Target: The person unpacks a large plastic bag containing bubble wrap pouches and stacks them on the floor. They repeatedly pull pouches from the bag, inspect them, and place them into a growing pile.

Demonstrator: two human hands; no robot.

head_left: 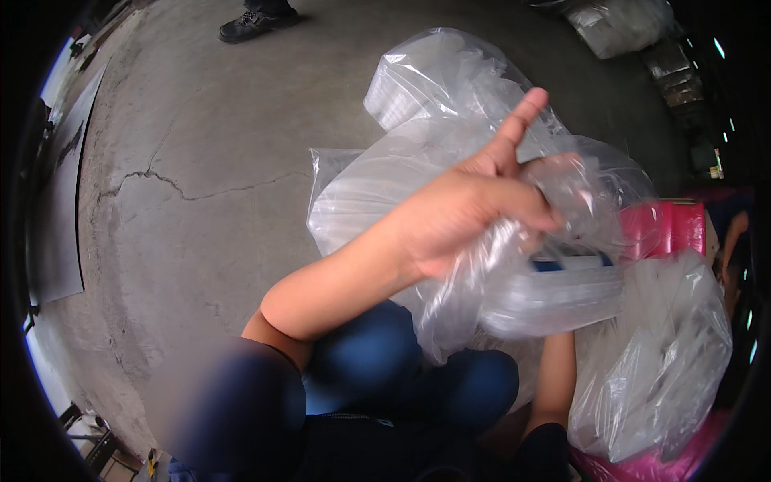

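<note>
A clear plastic bag [554, 305] holding a stack of translucent, pale pieces hangs in front of my knees, with a dark blue patch near its top. My left hand [482, 189] reaches across from the left, its fingers curled around the gathered film of this bag and one finger sticking out upward. The fingertips are partly blurred. From the lower right, my right forearm [558, 369] goes up to the underside of the bag. The bag hides my right hand, so its fingers do not show.
Other clear bags with pale stacked contents [377, 189] lie on the concrete floor [217, 233] beyond my hands. Another full bag [650, 361] is at the right, near a pink wrapped bundle [683, 227]. A person's dark shoe [255, 26] is at the far left; another person's arm [732, 241] shows far right.
</note>
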